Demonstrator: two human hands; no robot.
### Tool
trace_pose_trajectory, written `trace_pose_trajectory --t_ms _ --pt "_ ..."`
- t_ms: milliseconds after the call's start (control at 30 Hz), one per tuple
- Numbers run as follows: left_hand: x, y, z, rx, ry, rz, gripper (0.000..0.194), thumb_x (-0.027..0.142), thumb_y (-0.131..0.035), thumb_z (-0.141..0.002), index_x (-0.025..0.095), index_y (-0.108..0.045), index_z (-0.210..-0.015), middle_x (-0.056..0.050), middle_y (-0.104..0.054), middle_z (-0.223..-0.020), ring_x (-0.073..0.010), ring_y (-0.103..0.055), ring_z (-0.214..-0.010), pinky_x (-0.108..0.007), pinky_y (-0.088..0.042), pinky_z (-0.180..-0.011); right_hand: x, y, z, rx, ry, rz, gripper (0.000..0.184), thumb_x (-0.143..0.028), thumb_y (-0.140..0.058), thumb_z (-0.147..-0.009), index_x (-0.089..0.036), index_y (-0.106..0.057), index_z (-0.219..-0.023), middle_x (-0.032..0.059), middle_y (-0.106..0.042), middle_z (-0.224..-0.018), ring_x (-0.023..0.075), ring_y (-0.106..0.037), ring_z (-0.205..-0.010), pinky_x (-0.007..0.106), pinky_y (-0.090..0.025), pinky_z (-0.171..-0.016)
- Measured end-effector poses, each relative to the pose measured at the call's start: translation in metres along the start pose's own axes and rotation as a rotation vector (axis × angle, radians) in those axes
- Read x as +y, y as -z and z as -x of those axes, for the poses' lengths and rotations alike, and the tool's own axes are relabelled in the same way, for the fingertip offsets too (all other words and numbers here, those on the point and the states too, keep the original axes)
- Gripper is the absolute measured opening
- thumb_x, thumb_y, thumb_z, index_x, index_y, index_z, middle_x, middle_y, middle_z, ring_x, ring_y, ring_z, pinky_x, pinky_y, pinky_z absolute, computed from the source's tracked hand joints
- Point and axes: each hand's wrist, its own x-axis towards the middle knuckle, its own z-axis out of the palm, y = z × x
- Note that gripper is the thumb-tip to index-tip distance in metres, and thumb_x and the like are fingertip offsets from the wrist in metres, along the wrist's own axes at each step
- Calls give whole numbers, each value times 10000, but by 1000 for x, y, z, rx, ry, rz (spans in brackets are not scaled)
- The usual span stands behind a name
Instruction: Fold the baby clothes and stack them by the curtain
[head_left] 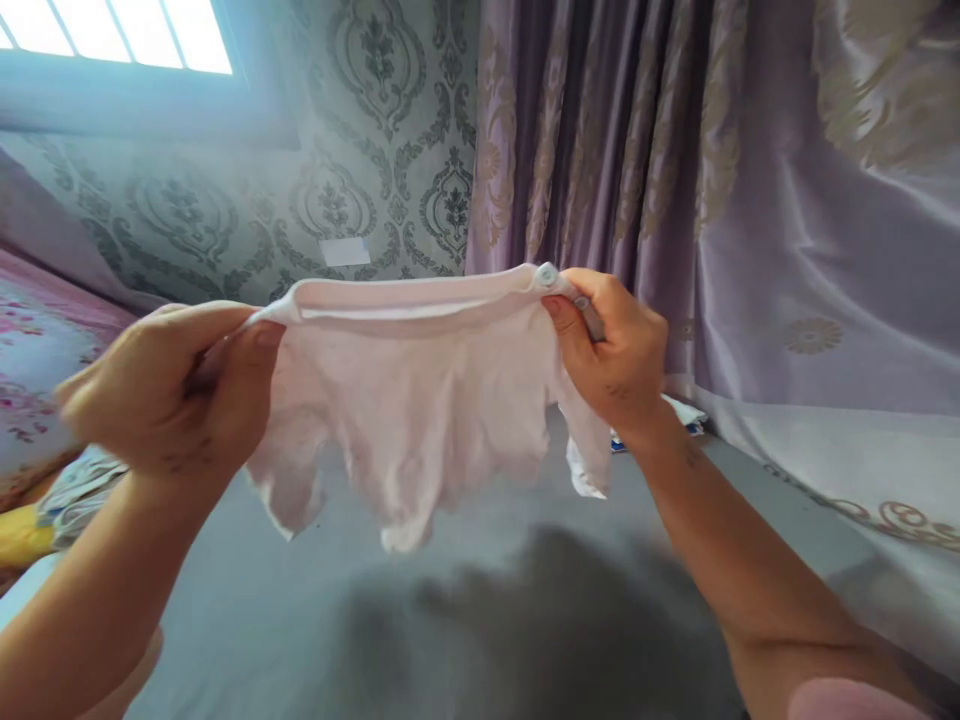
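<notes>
A small pale pink garment (409, 400) hangs in the air, stretched flat between both hands by its top band. My left hand (169, 390) pinches the band's left end, fingers closed over the cloth. My right hand (611, 345) grips the right end, thumb pressed on the fabric beside a small white snap. The garment's ragged lower edge dangles free above a grey surface (480, 600).
A purple patterned curtain (750, 200) hangs at the right, its hem lying on the grey surface. Damask wallpaper (360, 150) and a window (112, 40) are behind. A pink floral bedspread (37, 350) and crumpled cloth (75, 490) lie at left.
</notes>
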Motion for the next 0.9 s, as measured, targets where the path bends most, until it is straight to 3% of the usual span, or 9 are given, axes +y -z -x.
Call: trace_pose_trajectory --t_ms 33,100,133,233,300,567,700,833,900 --pt "-4 -4 -1 -1 -53 -50 346 501 -529 -806 218 -723 -850 14 -594 -755 -108 -534 -721 -183 -412 -644 2 -3 2 -47 24 40 320 -426 -427 -985 -255 -670 -1105 44 -712 -1019 211 -649 -959 296 -472 -771" --pt "-17 -15 0 -459 -83 -92 371 549 -560 -766 223 -732 -802 31 -618 -673 -97 -515 -629 -180 -402 -605 8 -11 4 -195 72 98 282 -407 -448 -982 -267 -671 -1084 32 -716 -1013 207 -654 -949 294 -469 -766" --pt "-24 -20 1 -506 -23 -82 387 551 -551 -787 214 -734 -837 29 -631 -676 -99 -515 -625 -179 -395 -592 12 -15 5 -248 81 111 269 -404 -457 -980 -273 -667 -1086 24 -716 -1022 204 -655 -951 291 -465 -765" --pt "-37 -31 4 -405 118 22 414 537 -555 -824 187 -724 -969 13 -668 -764 -109 -521 -666 -177 -388 -581 21 -20 5 -223 46 107 284 -419 -446 -986 -279 -642 -1137 18 -702 -1098 200 -642 -1000 281 -452 -776" --pt "-40 -34 5 -370 119 47 419 517 -553 -835 182 -714 -1029 2 -680 -817 -116 -524 -685 -180 -389 -588 24 -21 3 -198 32 106 295 -435 -446 -984 -283 -641 -1144 15 -699 -1113 200 -635 -1010 280 -444 -773" --pt "-53 -47 24 -523 114 -67 375 451 -434 -887 159 -637 -1008 5 -611 -777 -114 -465 -651 -197 -358 -584 23 -31 9 -190 8 139 288 -434 -443 -985 -303 -646 -1142 5 -709 -1054 196 -639 -968 277 -423 -726" --pt "-44 -48 39 -432 201 -33 341 422 -421 -900 156 -617 -988 20 -542 -706 -112 -446 -630 -201 -336 -567 12 -28 10 -159 40 163 310 -455 -431 -986 -299 -647 -1143 8 -704 -1036 188 -635 -956 265 -420 -712" --pt "-21 -40 41 -65 232 -94 366 423 -386 -940 172 -608 -1086 14 -542 -725 -116 -464 -646 -213 -331 -589 -4 -19 8 -58 22 202 358 -461 -380 -1001 -276 -635 -1170 28 -692 -1071 182 -627 -966 254 -417 -703" --pt "-16 -34 37 -3 166 -132 370 415 -384 -942 176 -628 -1086 2 -568 -752 -121 -476 -671 -219 -345 -620 -7 -17 7 -114 18 197 337 -450 -402 -994 -270 -652 -1131 26 -701 -1042 182 -632 -944 254 -418 -695"
